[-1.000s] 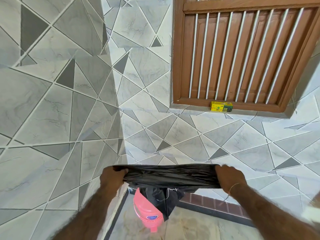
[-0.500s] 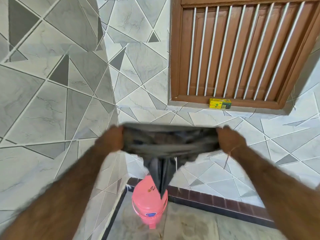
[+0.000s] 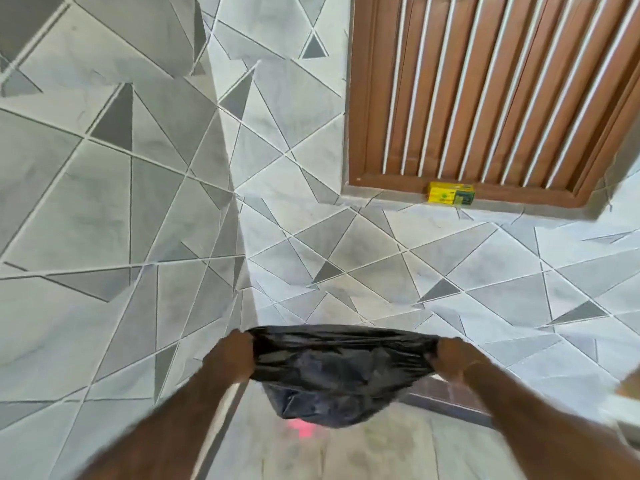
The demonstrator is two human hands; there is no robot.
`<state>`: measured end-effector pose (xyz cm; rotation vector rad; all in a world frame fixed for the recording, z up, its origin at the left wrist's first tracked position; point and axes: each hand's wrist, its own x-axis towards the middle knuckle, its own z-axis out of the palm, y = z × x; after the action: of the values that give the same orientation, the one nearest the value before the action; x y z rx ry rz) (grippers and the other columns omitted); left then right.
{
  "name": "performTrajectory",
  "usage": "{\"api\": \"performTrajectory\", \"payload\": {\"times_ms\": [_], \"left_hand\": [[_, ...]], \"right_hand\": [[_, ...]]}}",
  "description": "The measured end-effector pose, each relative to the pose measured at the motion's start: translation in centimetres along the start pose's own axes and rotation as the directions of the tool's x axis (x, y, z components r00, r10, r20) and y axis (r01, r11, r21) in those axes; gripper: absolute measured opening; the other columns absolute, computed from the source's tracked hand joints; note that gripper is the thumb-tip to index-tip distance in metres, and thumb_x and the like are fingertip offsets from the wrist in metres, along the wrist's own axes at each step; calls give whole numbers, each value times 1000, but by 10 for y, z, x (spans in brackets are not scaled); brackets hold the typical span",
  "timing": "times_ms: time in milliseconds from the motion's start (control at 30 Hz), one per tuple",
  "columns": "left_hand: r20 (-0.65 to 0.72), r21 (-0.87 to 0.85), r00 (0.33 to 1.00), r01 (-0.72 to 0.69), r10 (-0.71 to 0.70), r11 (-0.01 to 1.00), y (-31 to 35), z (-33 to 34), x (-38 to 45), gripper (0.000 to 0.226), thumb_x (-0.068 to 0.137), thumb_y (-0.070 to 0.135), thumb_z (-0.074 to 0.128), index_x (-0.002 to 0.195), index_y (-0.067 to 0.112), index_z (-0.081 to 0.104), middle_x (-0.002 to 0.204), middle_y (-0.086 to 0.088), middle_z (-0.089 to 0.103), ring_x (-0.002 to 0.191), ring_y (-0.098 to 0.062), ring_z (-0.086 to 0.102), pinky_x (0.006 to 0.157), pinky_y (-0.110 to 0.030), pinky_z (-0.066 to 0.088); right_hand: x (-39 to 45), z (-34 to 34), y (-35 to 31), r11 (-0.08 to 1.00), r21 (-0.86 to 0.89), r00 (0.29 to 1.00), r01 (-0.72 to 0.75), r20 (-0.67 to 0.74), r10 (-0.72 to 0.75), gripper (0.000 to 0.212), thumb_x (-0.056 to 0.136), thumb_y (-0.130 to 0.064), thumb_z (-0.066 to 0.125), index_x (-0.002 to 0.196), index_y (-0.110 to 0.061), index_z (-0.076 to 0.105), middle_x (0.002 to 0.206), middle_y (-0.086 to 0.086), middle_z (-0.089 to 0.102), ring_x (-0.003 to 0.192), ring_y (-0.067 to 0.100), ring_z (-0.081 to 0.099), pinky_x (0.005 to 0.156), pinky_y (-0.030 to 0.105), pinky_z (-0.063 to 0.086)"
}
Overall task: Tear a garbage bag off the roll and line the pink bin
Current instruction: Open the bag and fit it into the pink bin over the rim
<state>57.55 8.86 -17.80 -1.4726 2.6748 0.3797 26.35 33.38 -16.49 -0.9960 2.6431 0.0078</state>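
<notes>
A black garbage bag (image 3: 337, 372) is stretched wide between both hands at the bottom middle of the head view, puffed out and hanging in front of me. My left hand (image 3: 230, 356) grips its left rim and my right hand (image 3: 450, 358) grips its right rim. Only a small blurred strip of the pink bin (image 3: 302, 432) shows beneath the bag, on the floor in the corner; the bag hides the remainder. No roll is in view.
Grey triangle-patterned tiled walls meet in a corner (image 3: 235, 202) ahead. A brown wooden louvred window (image 3: 485, 98) is at the upper right, with a small yellow box (image 3: 450, 192) on its sill. Something pale (image 3: 627, 393) shows at the right edge.
The hands have swung down from chest height with the bag, which now billows fuller and covers nearly all of the pink bin.
</notes>
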Motion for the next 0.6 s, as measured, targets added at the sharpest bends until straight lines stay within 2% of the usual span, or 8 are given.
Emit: {"api": "performTrajectory", "payload": {"times_ms": [133,200,267,400,433,500,567,600], "left_hand": [[-100,-171,984,128,-146,977,20,-11,-1,42,85,39,45,106,8,64,110,-12,68,101,-32,65,87,-38,53],[-104,-217,970,194,-220,957,36,-11,-8,48,88,49,47,109,9,63,111,-13,69,102,-34,65,87,-39,51],[-127,-139,973,175,-193,975,47,-10,-13,45,86,46,55,114,11,60,116,-13,66,107,-34,64,90,-40,51],[-65,118,994,91,-84,989,58,-32,-12,35,86,18,56,120,12,53,124,-12,53,114,-34,60,96,-44,50],[-97,101,992,86,-76,991,63,-44,-11,36,85,16,55,121,11,51,123,-12,50,112,-36,61,95,-45,50],[-266,-15,961,79,-80,997,81,-72,-9,34,86,11,49,120,10,48,121,-14,47,106,-41,62,88,-49,50],[-512,-148,852,37,-109,988,95,-83,-11,28,86,7,47,115,8,50,118,-14,47,94,-42,64,79,-50,52],[-566,-172,815,28,-123,985,97,-79,-15,26,88,8,45,113,8,51,117,-14,49,91,-42,64,76,-49,52]], "right_hand": [[10,-13,-8,956,286,976,-72,-178,126,43,93,-38,45,106,-2,65,115,21,67,107,37,62,88,37,49],[11,-15,-14,931,348,969,-108,-171,176,41,91,-34,49,105,2,64,115,24,67,107,40,61,88,38,49],[11,-18,-12,927,364,970,-91,-179,165,38,86,-33,56,104,0,65,113,24,68,106,40,62,86,38,50],[13,-38,0,962,254,966,-103,-206,158,37,80,-16,58,116,-5,58,120,19,64,110,38,62,90,41,52],[17,-48,3,968,236,960,-81,-242,140,38,81,-13,55,117,-2,56,121,21,61,111,39,61,92,42,51],[23,-72,5,967,253,910,10,-403,96,33,84,-8,50,116,0,56,120,22,57,109,42,60,91,46,51],[27,-80,9,956,238,786,170,-618,14,29,84,-3,48,112,-1,57,114,22,55,101,44,60,85,49,52],[28,-75,15,950,226,760,213,-650,-16,28,86,-2,47,112,-2,57,113,22,56,100,44,59,83,49,52]]}}
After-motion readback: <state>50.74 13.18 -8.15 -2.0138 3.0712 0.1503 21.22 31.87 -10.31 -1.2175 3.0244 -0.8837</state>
